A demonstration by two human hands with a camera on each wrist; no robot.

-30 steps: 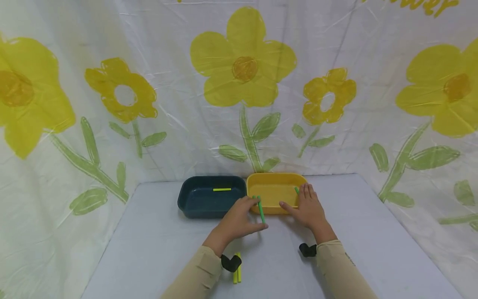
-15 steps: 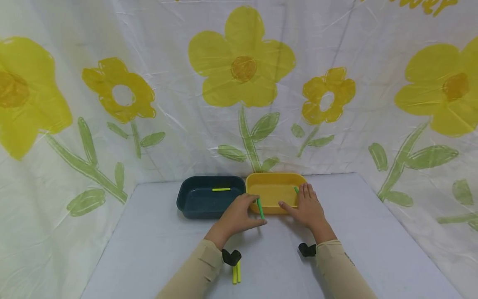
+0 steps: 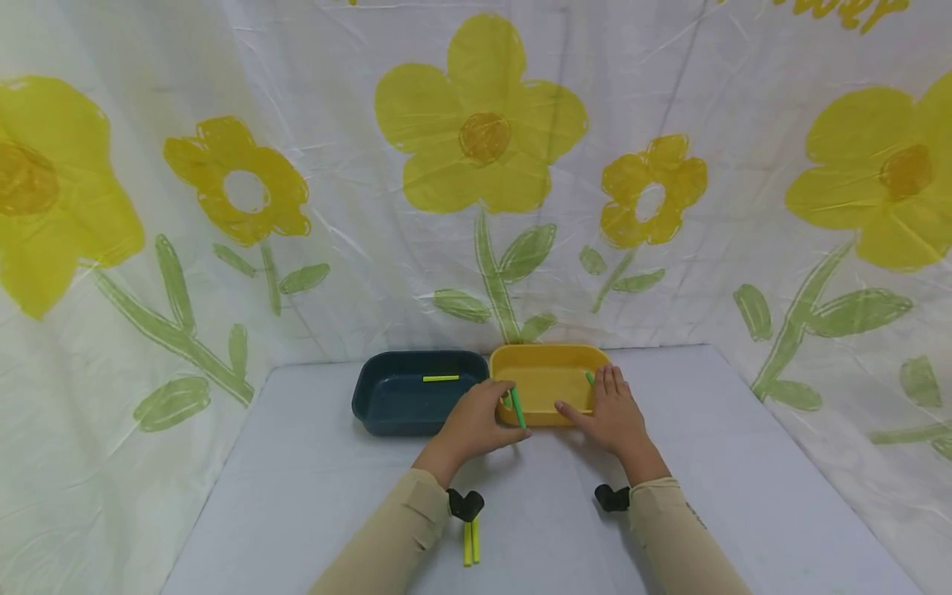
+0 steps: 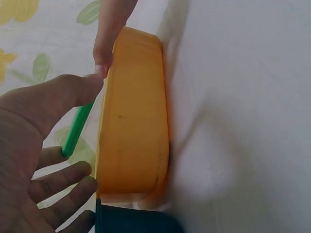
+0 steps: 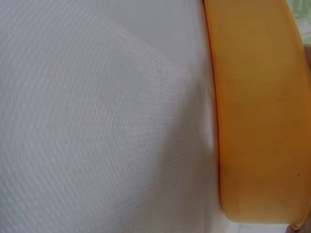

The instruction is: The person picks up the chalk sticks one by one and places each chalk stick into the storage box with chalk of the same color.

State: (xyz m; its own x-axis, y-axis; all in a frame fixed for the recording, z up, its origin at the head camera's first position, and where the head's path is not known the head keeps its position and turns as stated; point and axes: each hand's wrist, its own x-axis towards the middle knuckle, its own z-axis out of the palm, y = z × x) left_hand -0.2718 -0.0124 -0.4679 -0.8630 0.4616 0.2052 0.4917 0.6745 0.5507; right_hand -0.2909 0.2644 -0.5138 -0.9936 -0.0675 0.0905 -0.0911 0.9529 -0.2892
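Note:
My left hand (image 3: 472,421) pinches a green stick (image 3: 518,407) by its ends between thumb and a fingertip, at the front left of the yellow bin (image 3: 546,420). In the left wrist view that green stick (image 4: 77,130) slants beside the bin's wall (image 4: 133,116), with the other fingers spread. Another bit of green shows just behind it in the head view. My right hand (image 3: 617,413) rests on the bin's right end, fingers straight, thumb at the front rim. A green stick end (image 3: 590,378) shows inside by its fingers. The right wrist view shows mostly bin wall (image 5: 262,116).
A dark teal bin (image 3: 390,424) stands against the yellow bin's left side, with one yellow stick (image 3: 441,378) in it. Two yellow sticks (image 3: 472,544) lie side by side on the white table (image 3: 297,496), near the left wrist. A flower-printed curtain (image 3: 335,289) hangs behind.
My left hand has moved slightly up and forward with the green stick, closer over the yellow bin's front rim. The right hand has stayed in place.

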